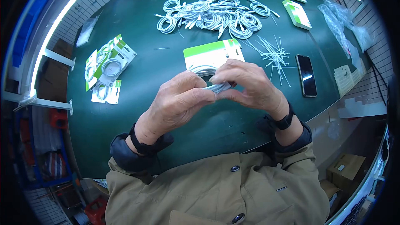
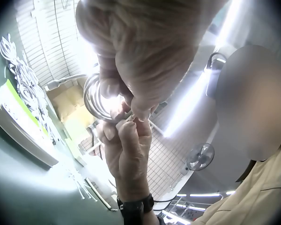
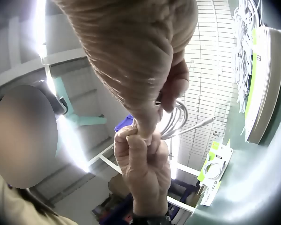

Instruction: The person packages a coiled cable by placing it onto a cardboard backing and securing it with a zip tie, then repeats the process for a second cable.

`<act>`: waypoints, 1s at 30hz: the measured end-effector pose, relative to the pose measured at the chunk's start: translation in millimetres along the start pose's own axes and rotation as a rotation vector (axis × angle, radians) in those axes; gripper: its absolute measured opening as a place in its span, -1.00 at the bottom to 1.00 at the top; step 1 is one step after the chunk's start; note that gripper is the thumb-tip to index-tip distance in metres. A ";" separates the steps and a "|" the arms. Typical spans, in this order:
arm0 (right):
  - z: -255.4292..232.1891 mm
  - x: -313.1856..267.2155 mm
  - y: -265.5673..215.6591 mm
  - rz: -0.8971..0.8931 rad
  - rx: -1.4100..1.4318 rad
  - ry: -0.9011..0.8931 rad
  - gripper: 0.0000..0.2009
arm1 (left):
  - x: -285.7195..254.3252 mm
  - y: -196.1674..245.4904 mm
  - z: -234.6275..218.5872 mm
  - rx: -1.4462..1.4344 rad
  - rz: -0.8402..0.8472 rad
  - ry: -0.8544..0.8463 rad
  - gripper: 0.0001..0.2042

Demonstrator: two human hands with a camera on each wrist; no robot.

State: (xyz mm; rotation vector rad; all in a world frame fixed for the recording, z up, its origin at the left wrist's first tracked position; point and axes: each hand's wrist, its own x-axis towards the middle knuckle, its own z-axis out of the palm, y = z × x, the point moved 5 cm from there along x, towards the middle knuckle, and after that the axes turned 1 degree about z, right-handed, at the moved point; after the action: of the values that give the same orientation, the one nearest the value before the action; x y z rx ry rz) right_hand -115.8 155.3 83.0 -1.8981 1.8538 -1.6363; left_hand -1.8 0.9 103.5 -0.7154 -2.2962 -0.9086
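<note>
A coiled pale grey cable (image 1: pixel 217 87) is between both hands, above the table in front of the chest. My left hand (image 1: pixel 177 98) grips one side of the coil with thumb and curled fingers. From the other side, my right hand (image 1: pixel 250 84) pinches it, the fingertips of both hands close together. In the left wrist view the cable's loops (image 2: pixel 90 101) hang beside the fingers, and a plug end (image 2: pixel 54 84) sticks out. The right wrist view also shows the coil (image 3: pixel 179 121) and a straight plug end (image 3: pixel 206 122). What lies between the fingertips is hidden.
Just beyond the hands lies a white and green card stack (image 1: pixel 200 52). A pile of coiled cables (image 1: pixel 208 12) covers the far table. Thin white ties (image 1: pixel 275 56) and a phone (image 1: pixel 306 76) lie right; packaged cables (image 1: pixel 111 67) lie left. Green-white boxes (image 1: pixel 297 14) stand far right.
</note>
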 end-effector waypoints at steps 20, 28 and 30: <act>13.1 -12.2 -1.9 -0.209 -0.342 -0.009 -0.64 | -13.1 -27.1 5.7 0.104 0.093 -0.175 -0.83; 1.2 -20.5 5.2 -0.222 -0.412 0.022 -0.66 | -1.8 -43.0 17.2 0.147 0.201 -0.206 -0.80; -3.3 -20.3 12.7 -0.196 -0.396 0.091 -0.74 | 3.7 -48.5 20.7 0.157 0.191 -0.210 -0.79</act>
State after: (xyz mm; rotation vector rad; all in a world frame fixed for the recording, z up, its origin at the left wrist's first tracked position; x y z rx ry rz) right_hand -121.7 168.5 63.7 -2.2537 2.2319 -1.5142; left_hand -42.1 -13.5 72.4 -0.9801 -2.3973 -0.5822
